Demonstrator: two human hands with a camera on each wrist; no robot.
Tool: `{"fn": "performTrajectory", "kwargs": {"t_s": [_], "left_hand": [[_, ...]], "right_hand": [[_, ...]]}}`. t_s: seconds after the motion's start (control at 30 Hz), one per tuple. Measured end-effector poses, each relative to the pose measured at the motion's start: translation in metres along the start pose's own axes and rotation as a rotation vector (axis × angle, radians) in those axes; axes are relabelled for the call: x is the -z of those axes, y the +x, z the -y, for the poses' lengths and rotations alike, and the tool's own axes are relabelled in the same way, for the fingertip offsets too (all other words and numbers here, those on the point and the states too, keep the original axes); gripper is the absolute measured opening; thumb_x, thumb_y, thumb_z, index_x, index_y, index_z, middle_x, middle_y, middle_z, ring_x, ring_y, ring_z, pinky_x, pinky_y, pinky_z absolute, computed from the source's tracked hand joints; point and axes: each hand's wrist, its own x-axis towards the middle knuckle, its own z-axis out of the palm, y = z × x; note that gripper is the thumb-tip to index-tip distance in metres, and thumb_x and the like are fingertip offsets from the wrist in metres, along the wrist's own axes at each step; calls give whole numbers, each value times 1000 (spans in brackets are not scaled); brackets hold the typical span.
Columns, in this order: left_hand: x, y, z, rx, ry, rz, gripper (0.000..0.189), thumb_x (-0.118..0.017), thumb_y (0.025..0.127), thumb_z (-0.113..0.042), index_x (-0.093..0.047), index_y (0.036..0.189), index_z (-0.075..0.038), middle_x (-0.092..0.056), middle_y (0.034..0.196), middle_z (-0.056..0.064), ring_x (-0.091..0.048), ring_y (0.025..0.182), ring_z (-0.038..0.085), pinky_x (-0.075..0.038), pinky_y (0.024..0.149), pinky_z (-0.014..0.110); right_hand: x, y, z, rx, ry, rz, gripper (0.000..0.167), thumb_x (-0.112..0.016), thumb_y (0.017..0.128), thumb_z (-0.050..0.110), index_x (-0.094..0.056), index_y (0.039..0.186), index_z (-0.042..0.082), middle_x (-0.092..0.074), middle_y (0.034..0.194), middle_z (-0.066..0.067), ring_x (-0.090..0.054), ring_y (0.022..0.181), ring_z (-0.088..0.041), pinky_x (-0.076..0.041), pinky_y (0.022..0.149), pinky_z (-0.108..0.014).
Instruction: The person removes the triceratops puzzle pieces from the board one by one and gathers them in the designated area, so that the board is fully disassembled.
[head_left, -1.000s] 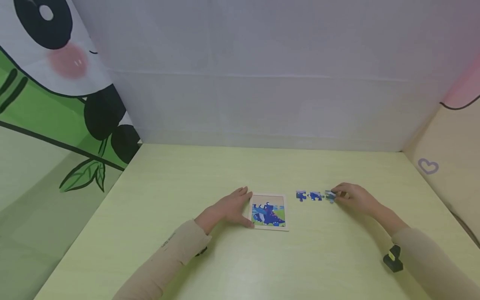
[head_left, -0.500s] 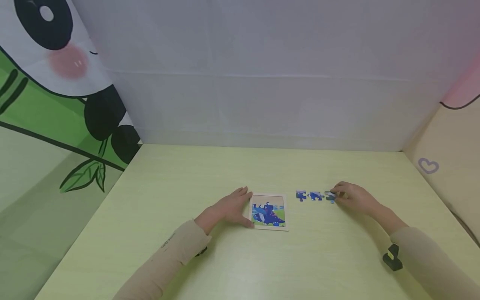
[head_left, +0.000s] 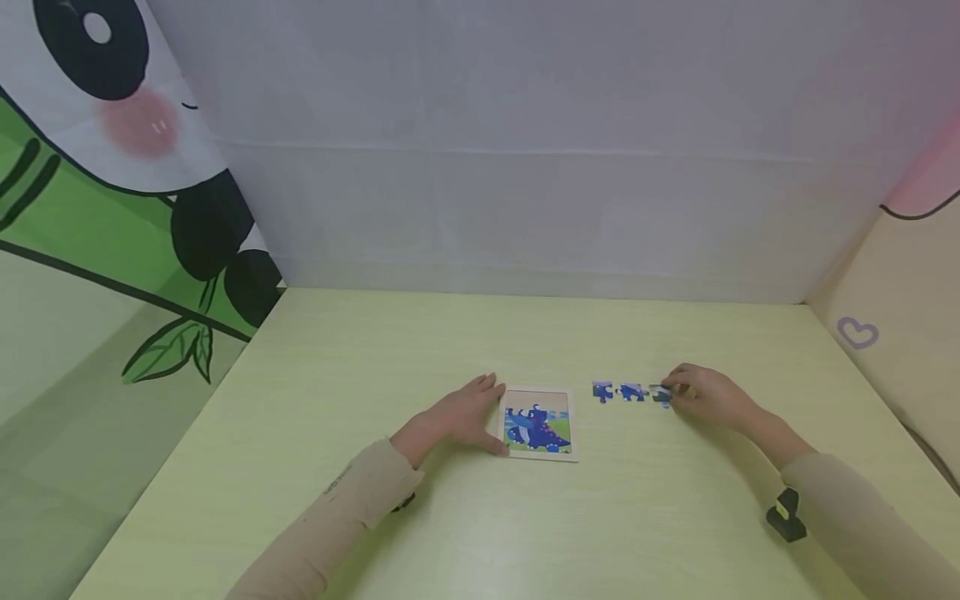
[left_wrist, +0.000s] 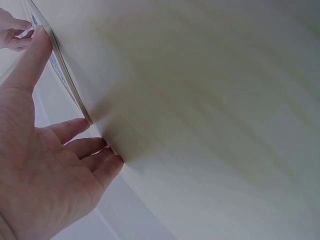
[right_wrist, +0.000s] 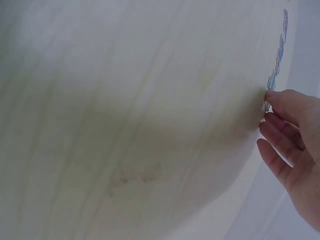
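Observation:
A small square jigsaw puzzle tray (head_left: 573,427) with a pale rim lies on the table, a blue dinosaur picture in its lower part and bare backing along the top. My left hand (head_left: 461,417) steadies its left side, thumb at the near corner and fingers by the far one; the left wrist view shows the thumb laid along the tray's edge (left_wrist: 70,85). To the right, three puzzle pieces sit in a row: a left piece (head_left: 602,391), a middle piece (head_left: 632,392) and a right piece (head_left: 660,395). My right hand (head_left: 708,396) pinches the right piece between thumb and fingertips.
The pale wooden table (head_left: 450,533) ends at a white cloth backdrop (head_left: 525,217). A cartoon-printed panel (head_left: 150,200) borders the left side, and another panel with a heart drawing (head_left: 857,332) borders the right.
The right piece has shifted very slightly along with my right fingertips, near the end of the row. My left hand and the tray stay in place.

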Motion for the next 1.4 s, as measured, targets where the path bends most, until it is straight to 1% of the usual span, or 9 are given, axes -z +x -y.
{"fn": "performTrajectory", "kwargs": {"t_s": [0.1,0.3,0.4,0.57,0.7,0.83,1.07,1.23,1.4], "left_hand": [[0,0,0,0,-4,2,100,-73,68,-52,-26,143,-6,-14,150,13,-10,138,26,-19,111,40],[0,0,0,-15,6,5,100,-72,68,-53,-26,143,-5,-14,150,14,-10,138,27,-18,111,40],[1,1,1,-19,9,8,100,-71,69,-54,-25,143,-4,-14,150,14,-10,138,27,-18,111,40],[1,1,4,-32,13,13,100,-71,69,-54,-25,143,-4,-14,150,14,-11,138,28,-18,111,39],[1,1,6,-41,6,16,100,-72,68,-53,-25,143,-4,-15,150,14,-11,138,28,-18,111,40],[1,1,6,-40,-3,12,100,-73,68,-52,-26,143,-5,-15,150,14,-11,138,28,-19,110,41],[1,2,5,-29,-4,14,101,-73,67,-52,-26,143,-6,-15,150,13,-10,138,27,-18,111,40],[1,2,6,-25,-6,12,100,-73,67,-52,-26,143,-6,-15,150,13,-10,138,27,-18,111,41],[1,3,6,-28,-1,15,100,-73,68,-52,-26,143,-5,-15,150,14,-11,138,27,-19,110,40]], "right_hand": [[0,0,1,-20,-4,8,24,-65,77,1,-64,100,-7,-63,94,-13,-61,79,-23,-52,64,-32],[3,6,8,-43,-47,-2,23,-65,78,2,-65,100,-5,-63,95,-14,-60,82,-26,-52,70,-42],[2,12,16,-47,-44,1,24,-64,80,4,-64,102,-5,-63,97,-14,-60,84,-27,-51,71,-41],[-6,26,35,-28,24,-5,26,-65,80,6,-63,104,-6,-64,97,-13,-60,85,-25,-52,69,-36],[-13,39,55,-6,67,24,28,-66,80,9,-64,105,-4,-64,95,-10,-59,84,-23,-51,68,-33],[-22,50,73,24,90,50,30,-67,80,11,-64,106,-3,-64,94,-8,-59,85,-22,-50,68,-29],[-34,64,97,76,183,70,31,-68,80,15,-63,107,-1,-63,94,-6,-56,84,-19,-48,65,-25],[-42,75,117,63,244,118,32,-68,81,17,-63,108,1,-63,94,-3,-54,83,-15,-47,66,-24],[-48,84,131,22,284,160,32,-70,79,15,-63,107,2,-61,90,-1,-52,79,-13,-47,68,-23]]}}
